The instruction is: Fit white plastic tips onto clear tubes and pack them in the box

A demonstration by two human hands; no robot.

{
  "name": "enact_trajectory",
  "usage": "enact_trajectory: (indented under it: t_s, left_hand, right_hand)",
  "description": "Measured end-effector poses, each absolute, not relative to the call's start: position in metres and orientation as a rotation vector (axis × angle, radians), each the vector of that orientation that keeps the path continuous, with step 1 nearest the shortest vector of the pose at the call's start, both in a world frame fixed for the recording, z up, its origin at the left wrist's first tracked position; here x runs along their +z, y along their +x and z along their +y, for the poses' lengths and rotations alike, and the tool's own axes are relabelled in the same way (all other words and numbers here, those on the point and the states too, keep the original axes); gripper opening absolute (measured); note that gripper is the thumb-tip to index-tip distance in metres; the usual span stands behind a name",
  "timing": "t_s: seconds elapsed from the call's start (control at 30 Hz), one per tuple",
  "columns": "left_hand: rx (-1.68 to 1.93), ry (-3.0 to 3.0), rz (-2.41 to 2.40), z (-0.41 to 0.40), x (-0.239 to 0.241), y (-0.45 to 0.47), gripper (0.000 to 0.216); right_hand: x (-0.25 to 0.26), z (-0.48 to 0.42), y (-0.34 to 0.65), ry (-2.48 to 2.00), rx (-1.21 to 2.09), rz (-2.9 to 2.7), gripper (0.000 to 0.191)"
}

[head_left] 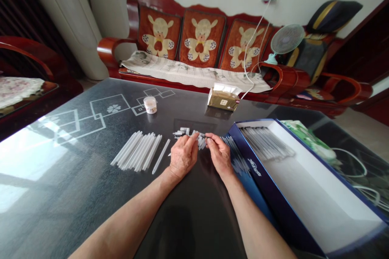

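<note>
Many white pen barrels (pixel 138 151) on table (pixel 91 178), one apart; small parts (pixel 184 131) heaped ahead. Right hand (pixel 220 154) pinches small dark piece (pixel 206 136); left hand (pixel 184 155), narrow grip, contents unclear. Probably partway: slender rods (pixel 266 143) lined in blue box (pixel 306 190), barrels loose outside.

Piece (pixel 204 136) between fingers (pixel 212 138) too small to name; box (pixel 275 194) cut off

1. Tubes (pixel 139 151) lie on the table (pixel 75 178), left of my left hand (pixel 184 154).
2. A tub (pixel 150 105) stands behind them, a tissue box (pixel 223 101) farther right.
3. To my right, a box (pixel 316 194) holding rods (pixel 266 143).
4. Past the table, a sofa (pixel 132 20).
</note>
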State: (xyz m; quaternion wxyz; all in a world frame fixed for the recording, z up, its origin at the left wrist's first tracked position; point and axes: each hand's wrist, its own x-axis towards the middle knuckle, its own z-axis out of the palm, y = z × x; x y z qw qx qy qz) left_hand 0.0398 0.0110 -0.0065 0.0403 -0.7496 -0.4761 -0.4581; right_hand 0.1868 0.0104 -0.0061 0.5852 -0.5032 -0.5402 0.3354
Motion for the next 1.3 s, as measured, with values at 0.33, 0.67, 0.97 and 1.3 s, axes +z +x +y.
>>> enact_trajectory:
  t_s: [0.33,0.67,0.97,1.3]
  left_hand:
    - [-1.341,-2.345,-1.434,0.009,-0.005,0.041,0.025]
    - [-1.251,-2.421,-1.466,0.007,-0.005,0.042,0.027]
    - [-1.212,-2.437,-1.475,0.005,-0.005,0.042,0.024]
    - [-1.258,-2.427,-1.509,0.009,-0.007,0.043,0.019]
  right_hand:
    - [-0.01,0.012,0.182,-0.999,1.126,-0.982,0.026]
    - [-0.01,0.011,0.183,-1.08,1.076,-1.079,0.026]
    - [-0.007,0.009,0.187,-1.124,1.051,-1.146,0.025]
    - [0.001,0.009,0.189,-1.156,0.941,-1.3,0.023]
